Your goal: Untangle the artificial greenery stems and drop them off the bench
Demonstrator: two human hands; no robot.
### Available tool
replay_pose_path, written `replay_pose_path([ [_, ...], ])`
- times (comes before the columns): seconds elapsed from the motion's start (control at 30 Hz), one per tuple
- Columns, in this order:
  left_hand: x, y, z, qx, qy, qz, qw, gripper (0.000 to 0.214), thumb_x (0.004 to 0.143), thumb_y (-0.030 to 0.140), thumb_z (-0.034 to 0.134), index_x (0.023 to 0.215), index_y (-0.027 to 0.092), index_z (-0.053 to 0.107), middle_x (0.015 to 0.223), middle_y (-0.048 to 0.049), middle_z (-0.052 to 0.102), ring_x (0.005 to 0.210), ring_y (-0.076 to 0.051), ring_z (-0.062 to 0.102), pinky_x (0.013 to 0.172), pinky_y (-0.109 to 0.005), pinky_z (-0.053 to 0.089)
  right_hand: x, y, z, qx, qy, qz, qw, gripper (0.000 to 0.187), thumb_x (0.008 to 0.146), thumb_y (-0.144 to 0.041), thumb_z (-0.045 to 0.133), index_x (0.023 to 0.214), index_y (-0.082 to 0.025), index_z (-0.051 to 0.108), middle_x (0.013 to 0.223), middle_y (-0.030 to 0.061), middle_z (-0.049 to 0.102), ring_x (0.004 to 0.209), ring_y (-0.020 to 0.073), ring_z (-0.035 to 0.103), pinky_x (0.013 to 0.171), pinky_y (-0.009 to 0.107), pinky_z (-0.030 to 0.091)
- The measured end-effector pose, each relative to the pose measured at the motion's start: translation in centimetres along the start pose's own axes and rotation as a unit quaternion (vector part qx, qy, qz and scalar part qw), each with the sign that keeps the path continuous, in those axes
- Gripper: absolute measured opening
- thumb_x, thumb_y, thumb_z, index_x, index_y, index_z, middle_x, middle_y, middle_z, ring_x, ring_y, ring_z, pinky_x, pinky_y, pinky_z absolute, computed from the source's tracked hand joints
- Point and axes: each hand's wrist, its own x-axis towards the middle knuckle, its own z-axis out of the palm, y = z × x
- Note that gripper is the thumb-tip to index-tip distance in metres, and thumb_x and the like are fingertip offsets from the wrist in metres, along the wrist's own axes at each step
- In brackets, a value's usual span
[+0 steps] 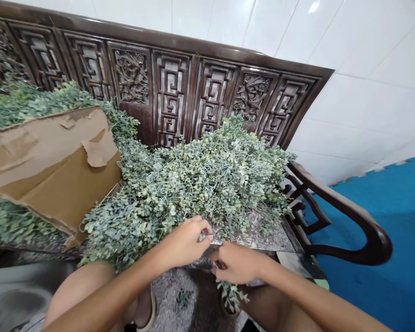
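on the worktop, a heap of leafy greenery lies just beyond the left hand, curled, whether holding anything i cannot tell, and the right hand, pinching a small sprig that hangs below it.

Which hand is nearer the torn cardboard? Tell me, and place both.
Left. The left hand is to the right of the cardboard, apart from it, by the front of the leaf pile. The right hand is farther right, a sprig hanging below it.
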Motion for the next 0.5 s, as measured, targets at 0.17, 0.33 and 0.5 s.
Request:
replay_pose_path([
  [0.17, 0.2, 0.0, 0.4, -0.062, 0.006, -0.067, 0.996, 0.033, 0.091, 0.041, 0.051, 0.11, 0.019, 0.065, 0.107, -0.0088, 0.066, 0.093, -0.023, 0.064, 0.085, -0.036, 0.05, 0.6, 1.8, -1.0, 0.308, 0.134, -0.028, 0.942, 0.027, 0.084, -0.041, 0.069, 0.078, -0.015, 0.061, 0.064, -0.005, 0.049, 0.058, 0.0096, 0.042, 0.056, 0.021, 0.035],
  [0.33, -0.1, 0.1, -0.8, -0.108, -0.035, -0.06, 0.992, 0.05, 0.078, 0.051, 0.068, 0.116, 0.018, 0.065, 0.113, -0.0093, 0.067, 0.103, -0.025, 0.062, 0.089, -0.034, 0.048, 0.7, 2.2, -1.2, 0.43, 0.197, -0.018, 0.881, 0.03, 0.08, -0.043, 0.077, 0.083, -0.016, 0.063, 0.066, -0.0045, 0.053, 0.059, 0.0099, 0.044, 0.056, 0.023, 0.036],
  [0.5, 0.1, 0.5, -0.3, -0.092, -0.044, -0.044, 0.994, 0.036, 0.076, 0.045, 0.07, 0.099, 0.017, 0.068, 0.095, -0.005, 0.07, 0.087, -0.022, 0.062, 0.074, -0.03, 0.046, 0.9, 1.0, -1.1, 0.465, 0.234, -0.024, 0.854, 0.03, 0.076, -0.041, 0.081, 0.081, -0.016, 0.065, 0.069, -0.0016, 0.06, 0.062, 0.0115, 0.052, 0.06, 0.026, 0.043],
])
